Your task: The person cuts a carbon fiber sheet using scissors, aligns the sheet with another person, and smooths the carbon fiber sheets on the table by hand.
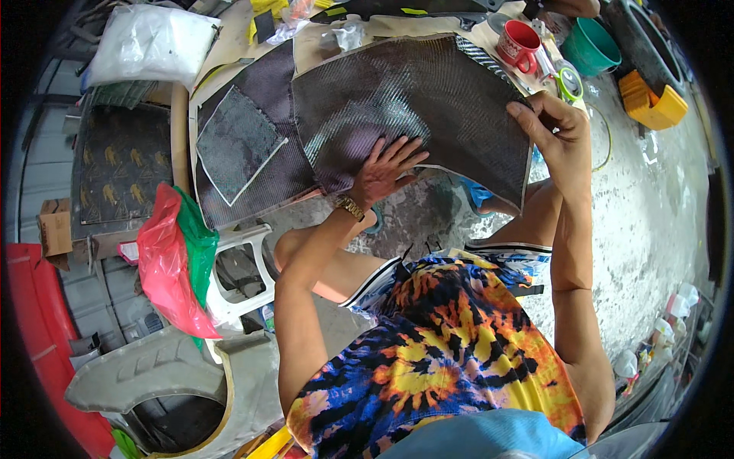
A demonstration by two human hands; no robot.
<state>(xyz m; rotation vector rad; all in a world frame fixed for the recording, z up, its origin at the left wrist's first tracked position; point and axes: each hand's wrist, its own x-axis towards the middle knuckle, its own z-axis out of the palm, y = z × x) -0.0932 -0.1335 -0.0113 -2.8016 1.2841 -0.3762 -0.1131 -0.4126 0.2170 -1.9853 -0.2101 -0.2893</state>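
Note:
A large sheet of black woven carbon fibre cloth (451, 99) lies over the table in front of me, its near edge curving over my knees. My left hand (386, 167) rests flat on the cloth near that edge, fingers spread. At the sheet's right corner, my right hand (556, 130) pinches the edge between thumb and fingers. Another dark woven piece (252, 84) lies to the left, partly beneath the large sheet. On top of it sits a smaller four-sided grey woven patch (238, 141) with pale edges.
Beyond the sheet's right end stand a red mug (514, 38), a green-rimmed roll (568, 84) and a green bucket (589, 47). A yellow container (654, 103) is farther right. On the left are a white plastic bag (153, 46), red plastic (170, 264) over a white stool (264, 287), and a grey fender-like panel (145, 367).

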